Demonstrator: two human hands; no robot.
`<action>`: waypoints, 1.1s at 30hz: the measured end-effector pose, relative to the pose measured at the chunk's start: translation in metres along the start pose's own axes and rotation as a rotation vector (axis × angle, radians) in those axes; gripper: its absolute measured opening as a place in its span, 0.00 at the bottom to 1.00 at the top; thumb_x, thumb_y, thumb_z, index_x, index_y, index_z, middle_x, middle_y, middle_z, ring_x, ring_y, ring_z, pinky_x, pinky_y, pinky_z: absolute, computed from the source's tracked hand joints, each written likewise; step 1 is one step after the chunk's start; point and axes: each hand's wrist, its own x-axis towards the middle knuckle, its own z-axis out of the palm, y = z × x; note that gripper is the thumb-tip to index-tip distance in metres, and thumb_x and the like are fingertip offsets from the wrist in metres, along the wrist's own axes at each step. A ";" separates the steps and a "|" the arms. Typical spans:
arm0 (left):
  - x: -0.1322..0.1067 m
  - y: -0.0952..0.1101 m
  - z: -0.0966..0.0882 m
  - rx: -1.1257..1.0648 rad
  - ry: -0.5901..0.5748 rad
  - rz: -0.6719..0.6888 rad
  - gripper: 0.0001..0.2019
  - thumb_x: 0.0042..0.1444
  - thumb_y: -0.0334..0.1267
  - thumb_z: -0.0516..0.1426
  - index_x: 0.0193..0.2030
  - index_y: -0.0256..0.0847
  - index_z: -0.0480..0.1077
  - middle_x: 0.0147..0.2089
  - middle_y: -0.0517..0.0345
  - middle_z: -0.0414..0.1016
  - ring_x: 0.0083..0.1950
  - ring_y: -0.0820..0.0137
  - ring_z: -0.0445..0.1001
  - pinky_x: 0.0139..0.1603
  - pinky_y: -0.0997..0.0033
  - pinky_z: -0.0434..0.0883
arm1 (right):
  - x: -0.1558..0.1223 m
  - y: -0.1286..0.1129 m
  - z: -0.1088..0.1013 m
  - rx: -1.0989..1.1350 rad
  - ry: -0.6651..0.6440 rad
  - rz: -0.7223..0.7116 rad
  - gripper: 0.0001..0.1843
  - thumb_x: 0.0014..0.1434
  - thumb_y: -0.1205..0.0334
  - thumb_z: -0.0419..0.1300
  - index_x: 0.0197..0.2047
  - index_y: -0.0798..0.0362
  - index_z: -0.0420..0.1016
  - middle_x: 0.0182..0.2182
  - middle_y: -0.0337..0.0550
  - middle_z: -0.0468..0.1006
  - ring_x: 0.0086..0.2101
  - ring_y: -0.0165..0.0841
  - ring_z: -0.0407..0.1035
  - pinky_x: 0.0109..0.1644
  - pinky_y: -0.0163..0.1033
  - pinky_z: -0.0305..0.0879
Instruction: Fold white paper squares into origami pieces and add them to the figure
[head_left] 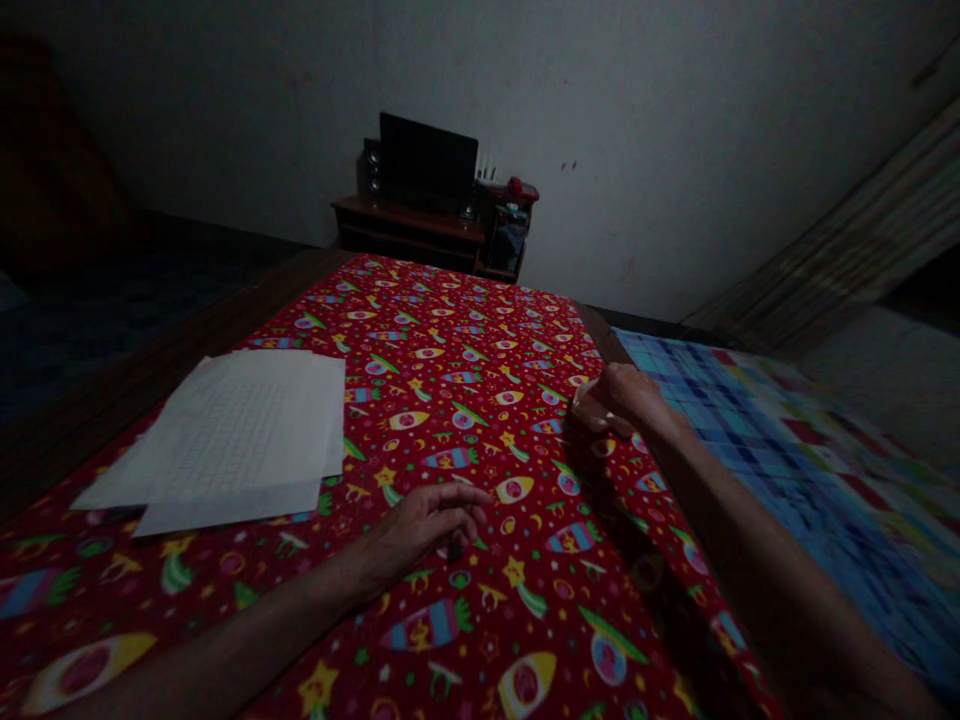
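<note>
My left hand (441,515) lies on a red cloth (480,400) printed with rockets, stars and planets. Its fingers are loosely bent and apart from the thumb, with nothing visible in them. A small dark spot shows on the cloth just under the fingertips. At the cloth's right edge, my right hand (634,390) is closed on a small brown, pale-edged thing (598,410) that looks like folded card or a small box; dim light hides its exact kind. To the left of my left hand lies a loose stack of paper sheets (255,430), the top one bearing lines of writing.
Beyond the cloth, a wooden desk (409,222) against the wall carries a dark monitor (427,158), a speaker (373,165) and a red object (523,188). To the right lies a blue checked cloth (690,390). A striped curtain (847,230) hangs at the far right.
</note>
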 end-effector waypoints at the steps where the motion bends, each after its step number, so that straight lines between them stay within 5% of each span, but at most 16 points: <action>1: 0.000 0.000 0.000 0.005 0.001 0.001 0.13 0.53 0.39 0.57 0.45 0.39 0.72 0.36 0.57 0.72 0.29 0.77 0.68 0.27 0.79 0.62 | -0.002 -0.002 0.000 -0.005 0.010 0.006 0.19 0.59 0.64 0.51 0.49 0.66 0.72 0.42 0.65 0.75 0.44 0.46 0.72 0.43 0.40 0.65; 23: -0.003 0.002 0.002 0.103 0.007 -0.015 0.14 0.55 0.41 0.56 0.46 0.39 0.71 0.36 0.57 0.73 0.29 0.77 0.68 0.28 0.78 0.62 | -0.013 -0.021 0.018 0.044 -0.008 0.026 0.15 0.57 0.64 0.53 0.45 0.58 0.75 0.43 0.57 0.76 0.44 0.41 0.72 0.43 0.36 0.64; 30: -0.003 0.004 0.003 0.117 -0.006 0.006 0.13 0.55 0.39 0.55 0.45 0.37 0.71 0.34 0.58 0.72 0.29 0.77 0.68 0.29 0.78 0.63 | -0.012 -0.002 0.011 0.105 0.012 0.014 0.14 0.58 0.61 0.54 0.39 0.61 0.77 0.35 0.55 0.78 0.36 0.39 0.74 0.34 0.34 0.61; 33: -0.003 0.004 0.004 0.116 -0.006 -0.004 0.14 0.54 0.40 0.55 0.45 0.37 0.71 0.34 0.58 0.72 0.29 0.76 0.68 0.28 0.78 0.64 | -0.022 0.012 0.001 0.140 0.141 0.025 0.20 0.62 0.56 0.48 0.39 0.60 0.77 0.35 0.56 0.78 0.36 0.39 0.73 0.34 0.34 0.59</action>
